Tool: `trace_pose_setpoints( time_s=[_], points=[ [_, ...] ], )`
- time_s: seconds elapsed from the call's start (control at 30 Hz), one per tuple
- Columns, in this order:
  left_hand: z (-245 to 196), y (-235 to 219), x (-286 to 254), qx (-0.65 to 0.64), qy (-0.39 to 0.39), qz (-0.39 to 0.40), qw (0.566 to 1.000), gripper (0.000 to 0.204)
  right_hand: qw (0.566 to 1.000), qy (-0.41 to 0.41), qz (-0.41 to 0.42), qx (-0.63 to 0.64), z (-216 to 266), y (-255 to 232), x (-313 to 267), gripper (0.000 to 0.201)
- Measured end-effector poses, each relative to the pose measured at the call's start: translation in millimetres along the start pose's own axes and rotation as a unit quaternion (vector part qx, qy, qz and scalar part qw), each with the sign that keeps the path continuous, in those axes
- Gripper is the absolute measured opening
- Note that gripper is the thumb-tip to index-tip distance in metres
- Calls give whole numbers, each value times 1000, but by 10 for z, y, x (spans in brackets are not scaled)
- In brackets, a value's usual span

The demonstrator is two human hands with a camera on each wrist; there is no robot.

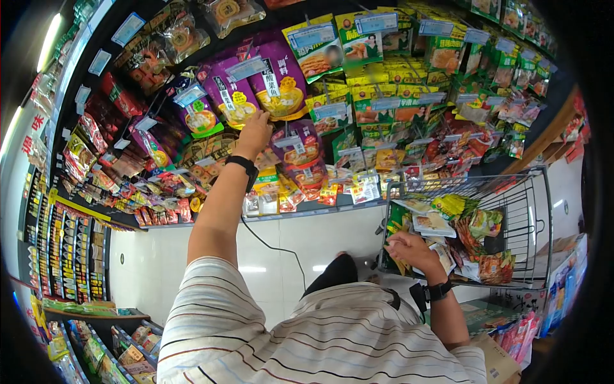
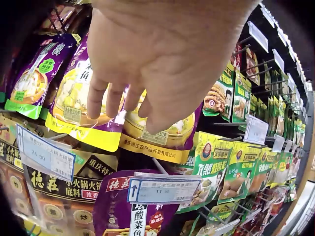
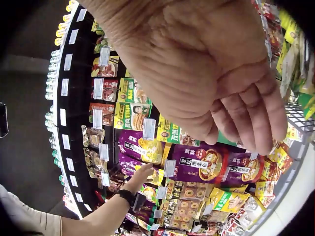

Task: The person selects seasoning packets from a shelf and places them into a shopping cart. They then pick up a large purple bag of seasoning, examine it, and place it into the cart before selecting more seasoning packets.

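Black wire cart [image 1: 536, 224]: multicoloured packets [image 1: 486, 224] inside, right end roomier; open white floor [image 1: 160, 256] left. Purple-and-yellow plastic pouches [image 1: 279, 80] hang up-left of cart; left hand [image 1: 254, 136] touches them, fingers loosely straight. Right hand [image 1: 416, 253] half-open, empty, over cart's left edge.

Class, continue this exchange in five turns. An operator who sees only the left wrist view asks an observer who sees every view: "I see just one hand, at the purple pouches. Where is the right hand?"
Observer: In the head view, the right hand is at the left end of a shopping cart; I can't tell whether it touches it.
Operator: Does the shopping cart hold anything?
Observer: Yes, the head view shows several packets in it.
Operator: And what is worn behind the left hand?
Observer: A black band around the wrist, visible in the head view.
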State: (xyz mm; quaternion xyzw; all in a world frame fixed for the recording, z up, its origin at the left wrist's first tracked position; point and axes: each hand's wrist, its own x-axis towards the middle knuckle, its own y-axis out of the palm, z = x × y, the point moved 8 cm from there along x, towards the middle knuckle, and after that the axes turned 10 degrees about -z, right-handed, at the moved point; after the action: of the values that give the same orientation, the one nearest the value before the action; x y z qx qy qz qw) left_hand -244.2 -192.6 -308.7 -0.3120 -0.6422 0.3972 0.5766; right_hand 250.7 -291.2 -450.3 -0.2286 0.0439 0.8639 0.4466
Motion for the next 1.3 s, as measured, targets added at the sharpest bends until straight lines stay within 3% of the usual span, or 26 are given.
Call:
trace_pose_setpoints(
  time_s=[0.1,0.17,0.33,0.47,0.63,0.73,0.9,1.07,1.13,1.3],
  points=[
    [-35,-34,1,-51,-16,-9,999,48,1000,-1,-16,3,142,-67,-83,25],
    [13,-36,-17,-107,-68,3,992,51,999,2,-32,2,294,-118,-79,26],
    [221,-19,-36,-178,-133,26,975,62,999,6,-47,-21,644,12,224,27],
    [498,87,-25,-223,-124,-12,967,65,996,-73,-18,-36,1317,412,589,28],
    [419,-114,-35,-316,-98,-10,944,64,990,-138,-32,-26,1996,859,1028,30],
    [436,-50,-27,-388,-151,31,909,62,985,-161,-58,-15,2335,1051,1246,32],
    [507,31,6,-440,-163,-3,883,70,973,-205,-98,46,2890,1196,1505,35],
    [456,74,34,-494,-136,31,858,69,956,-268,-121,22,3304,1223,1884,40],
    [420,92,71,-519,-128,39,844,69,958,-254,-133,22,3440,1251,2042,44],
    [472,-11,117,-441,-157,46,882,73,958,-245,-146,0,3624,1362,2405,48]
  ],
)
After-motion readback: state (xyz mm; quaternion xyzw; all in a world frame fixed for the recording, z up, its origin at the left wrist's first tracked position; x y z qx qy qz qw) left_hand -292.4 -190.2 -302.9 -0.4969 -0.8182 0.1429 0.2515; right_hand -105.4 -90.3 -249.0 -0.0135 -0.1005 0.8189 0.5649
